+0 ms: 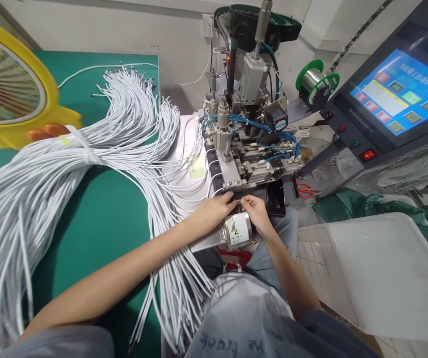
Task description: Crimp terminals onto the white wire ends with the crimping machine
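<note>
both hands meet at the machine (247,144) front edge: left hand (214,211) and right hand (256,209) each pinch one wire (214,189) end. we judge it light, limp (hold near the tip). bundle (49,184) lies on table (98,223).

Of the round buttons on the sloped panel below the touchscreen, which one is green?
The middle button is green; the button above it is red, and the switch below is a lit red rectangle.

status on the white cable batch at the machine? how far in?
Done: cannot tell; the white tray on the right looks bare. In hand: left hand and right hand pinch one cable end at the machine front. Left: the tied cable bundle and loose cables on the green mat.
</note>
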`<action>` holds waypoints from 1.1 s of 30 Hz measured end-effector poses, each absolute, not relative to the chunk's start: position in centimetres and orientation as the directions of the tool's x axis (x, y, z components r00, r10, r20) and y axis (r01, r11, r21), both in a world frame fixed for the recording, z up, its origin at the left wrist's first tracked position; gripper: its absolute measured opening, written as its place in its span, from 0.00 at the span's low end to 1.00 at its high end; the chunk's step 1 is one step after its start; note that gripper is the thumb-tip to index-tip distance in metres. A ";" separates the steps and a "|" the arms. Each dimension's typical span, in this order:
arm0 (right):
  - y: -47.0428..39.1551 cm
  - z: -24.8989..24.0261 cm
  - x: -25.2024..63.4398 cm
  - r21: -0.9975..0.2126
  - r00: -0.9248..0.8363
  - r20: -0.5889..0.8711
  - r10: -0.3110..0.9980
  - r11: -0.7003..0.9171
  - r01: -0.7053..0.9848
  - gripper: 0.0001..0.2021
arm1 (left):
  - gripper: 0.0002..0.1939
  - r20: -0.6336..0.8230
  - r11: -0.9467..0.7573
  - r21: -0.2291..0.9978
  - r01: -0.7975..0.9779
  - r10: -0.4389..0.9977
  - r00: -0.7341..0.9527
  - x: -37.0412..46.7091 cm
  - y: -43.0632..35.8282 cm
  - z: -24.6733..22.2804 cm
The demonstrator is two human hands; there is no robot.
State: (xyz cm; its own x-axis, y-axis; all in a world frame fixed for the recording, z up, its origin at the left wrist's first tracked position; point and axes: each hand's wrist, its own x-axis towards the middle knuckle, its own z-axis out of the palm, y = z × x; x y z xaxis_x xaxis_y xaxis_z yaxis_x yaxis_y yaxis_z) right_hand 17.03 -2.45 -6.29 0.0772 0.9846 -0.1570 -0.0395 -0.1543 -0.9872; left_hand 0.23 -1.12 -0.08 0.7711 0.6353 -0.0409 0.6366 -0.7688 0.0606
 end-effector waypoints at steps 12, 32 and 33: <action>-1.5 -6.0 16.8 -0.983 0.047 -0.183 0.982 -0.183 0.004 0.10 | 0.18 -0.060 -0.782 0.011 0.623 0.622 0.781 0.4 -1.1 0.1; -4.0 -5.2 17.9 -0.957 0.286 0.069 0.956 -0.017 0.288 0.10 | 0.10 -0.097 -0.660 -0.067 0.748 0.751 0.653 -0.3 -1.3 1.7; -5.3 -4.6 17.6 -0.947 0.324 0.131 0.937 0.022 0.320 0.10 | 0.11 -0.087 -0.632 -0.083 0.770 0.774 0.627 -0.3 -1.1 1.7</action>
